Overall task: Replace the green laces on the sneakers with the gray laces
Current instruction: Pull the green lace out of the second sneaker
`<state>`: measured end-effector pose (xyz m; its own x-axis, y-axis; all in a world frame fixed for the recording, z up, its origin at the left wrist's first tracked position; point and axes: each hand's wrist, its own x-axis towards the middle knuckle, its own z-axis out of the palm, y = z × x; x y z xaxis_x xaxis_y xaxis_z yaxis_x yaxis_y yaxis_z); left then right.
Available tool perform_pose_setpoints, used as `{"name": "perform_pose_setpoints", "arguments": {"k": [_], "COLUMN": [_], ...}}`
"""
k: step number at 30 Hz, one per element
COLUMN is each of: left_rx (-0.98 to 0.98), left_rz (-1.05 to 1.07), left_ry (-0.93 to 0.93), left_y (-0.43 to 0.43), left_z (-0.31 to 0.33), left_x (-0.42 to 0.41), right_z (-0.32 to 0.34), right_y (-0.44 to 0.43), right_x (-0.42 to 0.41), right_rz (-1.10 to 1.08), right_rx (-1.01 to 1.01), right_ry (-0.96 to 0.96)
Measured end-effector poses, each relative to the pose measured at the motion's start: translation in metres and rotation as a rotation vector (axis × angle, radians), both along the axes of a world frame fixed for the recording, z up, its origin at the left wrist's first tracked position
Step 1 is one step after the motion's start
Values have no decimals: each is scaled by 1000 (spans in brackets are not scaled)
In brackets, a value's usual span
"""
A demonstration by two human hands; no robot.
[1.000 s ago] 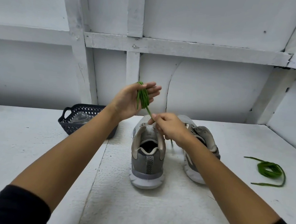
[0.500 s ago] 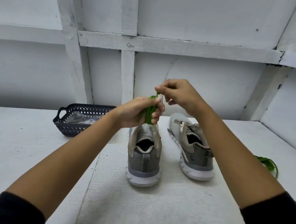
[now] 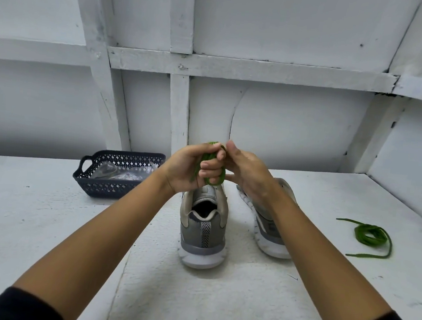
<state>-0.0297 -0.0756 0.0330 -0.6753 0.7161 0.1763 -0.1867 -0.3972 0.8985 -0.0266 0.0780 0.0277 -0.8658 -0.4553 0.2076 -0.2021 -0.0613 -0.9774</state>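
Since the frame half a second back, the right hand has come down and now sits tight against the left hand, both raised over the left sneaker. I count two gray sneakers: that one with its heel toward me, and the right sneaker at its three o'clock, partly behind the right forearm. I also count two green laces and one dark basket at ten o'clock, holding something clear I cannot identify. Everything stands on a white painted counter backed by a white battened wall. The left hand's fingers are curled round the bundled green lace. The right hand touches the top of that bundle; I cannot tell whether it grips. The second green lace lies coiled on the counter at three o'clock, well apart from the shoes.
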Motion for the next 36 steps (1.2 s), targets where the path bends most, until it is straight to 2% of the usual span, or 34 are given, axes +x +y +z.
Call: {"name": "perform_pose_setpoints", "arguments": {"k": [5, 11, 17, 19, 23, 29, 36], "left_rx": [-111, -170, -170, -193, -328, -454, -587], "left_rz": [127, 491, 817, 900, 1006, 925, 873], "left_ry": [-2, -106, -240, -198, 5, 294, 365], "left_y": [1, 25, 39, 38, 44, 83, 161], "left_z": [-5, -6, -10, -13, -22, -15, -10], "left_x": [-1, 7, 5, 2, -1, 6, 9], "right_z": [-7, -13, -17, -19, -20, -7, -8], "right_y": [4, -2, -10, -9, 1, 46, 137], "right_x": [0, 1, 3, 3, 2, 9, 18], "right_rz": [1, -160, -190, -234, -444, -671, -762], "right_rx": [-129, -200, -259, -259, -136, -74, 98], "right_ry": [-4, -71, -131, -120, -27, 113, 202]}}
